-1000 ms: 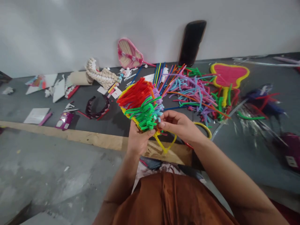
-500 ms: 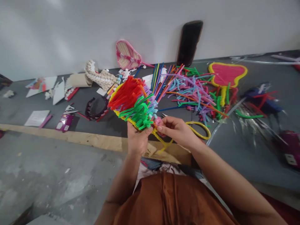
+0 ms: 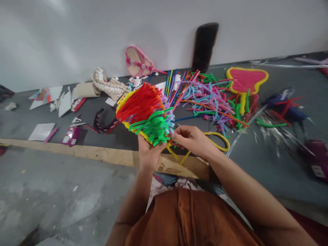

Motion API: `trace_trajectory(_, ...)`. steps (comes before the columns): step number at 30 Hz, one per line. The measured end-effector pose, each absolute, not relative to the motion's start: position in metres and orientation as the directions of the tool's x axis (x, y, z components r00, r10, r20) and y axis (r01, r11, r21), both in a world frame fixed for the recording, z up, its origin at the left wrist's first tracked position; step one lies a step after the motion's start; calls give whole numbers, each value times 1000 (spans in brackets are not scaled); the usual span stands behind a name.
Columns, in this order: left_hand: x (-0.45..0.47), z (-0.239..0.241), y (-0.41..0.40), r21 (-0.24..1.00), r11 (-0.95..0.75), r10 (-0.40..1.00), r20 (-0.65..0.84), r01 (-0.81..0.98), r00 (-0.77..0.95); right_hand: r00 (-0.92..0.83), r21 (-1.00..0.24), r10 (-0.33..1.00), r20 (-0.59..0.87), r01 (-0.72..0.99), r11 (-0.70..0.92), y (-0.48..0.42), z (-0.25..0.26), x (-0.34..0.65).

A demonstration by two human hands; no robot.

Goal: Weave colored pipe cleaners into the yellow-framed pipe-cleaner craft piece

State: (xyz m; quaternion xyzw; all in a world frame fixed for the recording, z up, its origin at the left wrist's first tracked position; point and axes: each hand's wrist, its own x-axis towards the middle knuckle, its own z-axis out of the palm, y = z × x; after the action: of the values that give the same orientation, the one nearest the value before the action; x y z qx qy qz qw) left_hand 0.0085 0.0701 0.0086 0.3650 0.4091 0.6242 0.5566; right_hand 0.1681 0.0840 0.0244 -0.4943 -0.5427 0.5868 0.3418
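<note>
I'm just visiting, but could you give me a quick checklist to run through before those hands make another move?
1. Left hand has a grip on the colorful fuzzy-stem piece: ok, it holds the lower edge.
2. Right hand is at the piece: ok, it is at the lower right edge.
3. Right hand is pinching a stem: cannot tell, its grip hides that.
4. Yellow ends are tucked in: not ok, they stick out below the hands.
5. Loose stems are sorted: not ok, many lie tangled.
6. Phone is propped up: ok, it leans against the wall.
</note>
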Motion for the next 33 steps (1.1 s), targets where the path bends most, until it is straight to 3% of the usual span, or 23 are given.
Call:
trace_trajectory(5,6,8,70,910,-69,995,35,-409,-90,-361,-948,897,-256,-86,-306,82,17,170)
trace_trajectory(9,5,10,71,895,-7,999,-12,-447,-39,-503,-853,844,-186,-344,-392,78,6,170)
trace_trajectory(12,5,10,71,887,19,999,-40,-461,-35,-527,-812,834,-162,-410,-417,76,2,169)
trace_trajectory(19,6,8,71,922,14,998,-37,-388,-53,-433,-938,881,-194,-180,-295,83,10,171)
trace_trajectory(24,7,9,72,923,34,998,-53,-383,-38,-387,-963,914,-124,-177,-205,83,5,165)
trace_trajectory(26,7,8,74,925,29,997,-55,-379,-59,-200,-997,979,-36,-57,-48,80,3,163)
trace_trajectory(29,8,6,77,929,10,993,-51,-369,-104,16,-923,962,272,288,256,74,4,161)
trace_trajectory(31,9,6,78,924,8,992,-55,-382,-112,-42,-810,911,411,442,386,70,7,162)
trace_trajectory(33,11,7,78,913,22,993,-68,-407,-99,-128,-740,889,440,508,440,69,10,164)
